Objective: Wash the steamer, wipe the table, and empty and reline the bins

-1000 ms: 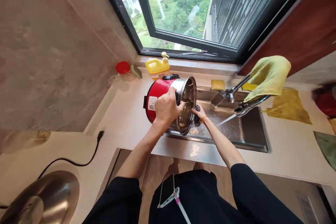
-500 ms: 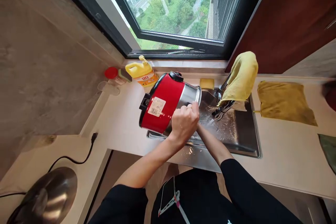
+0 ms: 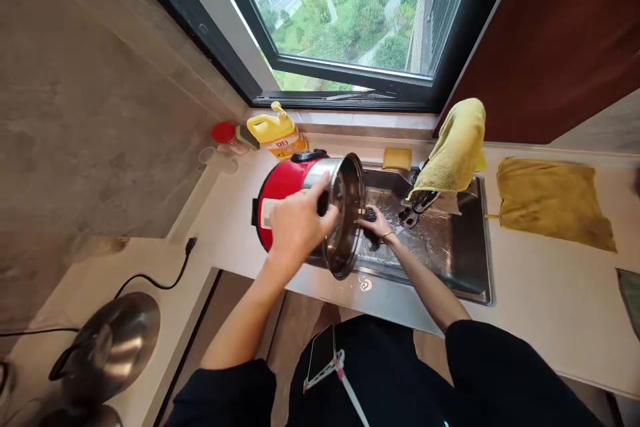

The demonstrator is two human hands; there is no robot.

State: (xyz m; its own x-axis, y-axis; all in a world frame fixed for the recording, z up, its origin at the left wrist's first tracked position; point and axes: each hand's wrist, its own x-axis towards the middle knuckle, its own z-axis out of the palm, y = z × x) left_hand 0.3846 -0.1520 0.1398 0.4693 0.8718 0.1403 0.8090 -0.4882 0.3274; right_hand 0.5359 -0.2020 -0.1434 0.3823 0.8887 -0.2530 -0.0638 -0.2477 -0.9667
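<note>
**Red pot tipped over at the sink, busy corner**

So the bench (image 3: 530, 293) has plenty on it: yellow bottle (image 3: 280, 137) and red-lidded jar (image 3: 225, 133) behind the red pot (image 3: 283, 180), yellow sponge (image 3: 397, 159) at the sink's (image 3: 467, 233) back edge, mustard cloth (image 3: 555, 200) off to the right, shiny metal dome (image 3: 117, 340) and a black cord (image 3: 155, 280) on the left. The tap (image 3: 410, 217), draped with a yellow cloth (image 3: 453, 153), pokes in just beside the right grip (image 3: 379, 223).

Pot's on its side, mouth over the sink's left end. Right grip is pinching a dark scrubber (image 3: 371, 215) by the rim.

Half a second ago the pot's side faced us and blocked the right grip; now the mouth is swung round and both grip and scrubber show.

Left grip (image 3: 297, 223) lies against the pot, thumb and forefinger apart, but it's blurry and I can't tell if it's clamped on. It also covers part of the white sticker (image 3: 267, 213). Something dark green (image 3: 631, 293) is cut off at the right edge.
</note>
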